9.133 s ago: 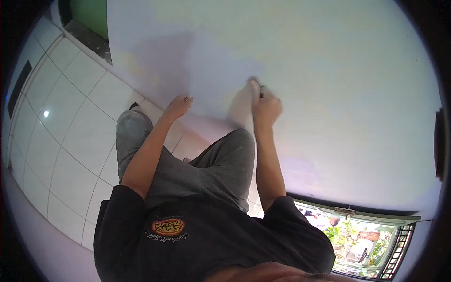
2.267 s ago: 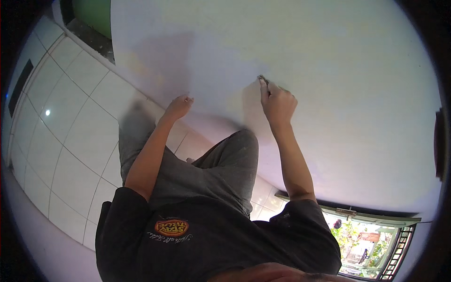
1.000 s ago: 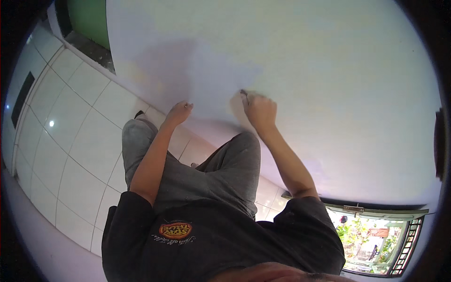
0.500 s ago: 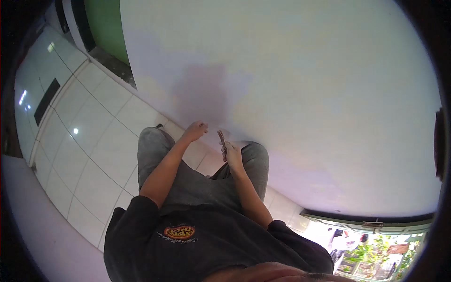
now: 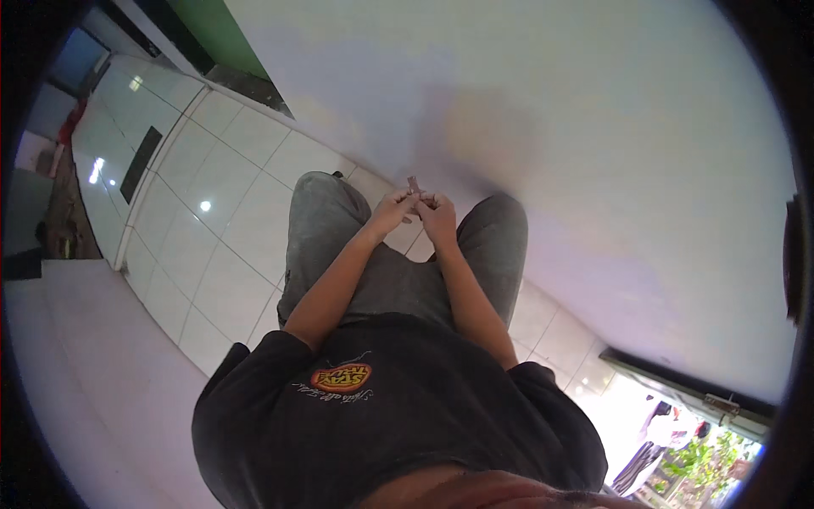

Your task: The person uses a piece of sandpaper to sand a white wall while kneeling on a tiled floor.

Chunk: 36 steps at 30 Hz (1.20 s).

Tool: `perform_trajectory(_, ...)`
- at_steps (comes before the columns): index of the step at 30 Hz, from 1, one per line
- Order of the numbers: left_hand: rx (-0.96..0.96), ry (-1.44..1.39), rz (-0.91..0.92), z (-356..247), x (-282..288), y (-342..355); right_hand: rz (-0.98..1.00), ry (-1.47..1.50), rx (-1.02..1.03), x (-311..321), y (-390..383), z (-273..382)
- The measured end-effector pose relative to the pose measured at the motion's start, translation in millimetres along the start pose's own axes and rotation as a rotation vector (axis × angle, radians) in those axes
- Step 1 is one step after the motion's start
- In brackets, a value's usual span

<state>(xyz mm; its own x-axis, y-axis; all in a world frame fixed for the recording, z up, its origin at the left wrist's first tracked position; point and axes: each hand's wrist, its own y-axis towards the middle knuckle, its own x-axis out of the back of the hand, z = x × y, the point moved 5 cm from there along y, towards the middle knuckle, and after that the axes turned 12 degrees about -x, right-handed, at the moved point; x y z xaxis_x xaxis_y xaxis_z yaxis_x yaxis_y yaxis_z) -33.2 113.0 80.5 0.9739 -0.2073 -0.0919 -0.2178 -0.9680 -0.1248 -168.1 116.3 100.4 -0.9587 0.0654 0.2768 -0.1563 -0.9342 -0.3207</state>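
My two hands meet above the gap between my knees. A narrow reddish-brown object (image 5: 414,184) sticks up between them, its far end showing past the fingertips. It looks like a slim bundle or a two-pronged piece, too small to tell which. My left hand (image 5: 390,212) is closed, its fingertips pinching at the object's lower part. My right hand (image 5: 438,217) is closed round the same part, thumb and fingers touching those of the left. Fingers hide most of the object.
Pale tiled floor (image 5: 229,204) stretches off to the left, with a dark rectangular patch (image 5: 141,165) on it. A pale wall (image 5: 610,195) rises close in front and to the right. My bent knees (image 5: 500,229) flank the hands. At the lower right is a bright opening with plants (image 5: 699,462).
My left hand has come across to the right hand and now touches the brown object, which only the right hand held before. The view has shifted, so the body sits farther right.
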Motion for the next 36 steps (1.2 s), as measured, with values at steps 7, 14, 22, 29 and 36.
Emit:
perform_trajectory(7, -0.035, 0.034, -0.019, 33.6, 31.3, 15.1, -0.096, -0.212, 0.044, 10.3, -2.5, 16.8)
perform_trajectory(14, -0.1, 0.2, 0.101, 14.3, 2.4, 16.2, 0.125, 0.426, -0.2, 12.7, 13.7, 4.5)
perform_trajectory(22, -0.108, 0.235, 0.123, 11.9, 1.6, 11.4, -0.039, 0.39, -0.269, 17.1, 15.3, -5.6)
perform_trajectory(29, -0.106, 0.162, 0.081, 15.8, 5.5, 18.9, 0.101, 0.377, -0.267, 15.4, 14.7, -2.3)
perform_trajectory(36, -0.147, 0.326, 0.037, 1.3, -0.8, 14.0, 0.024, 0.316, -0.084, 15.1, 8.5, 16.4)
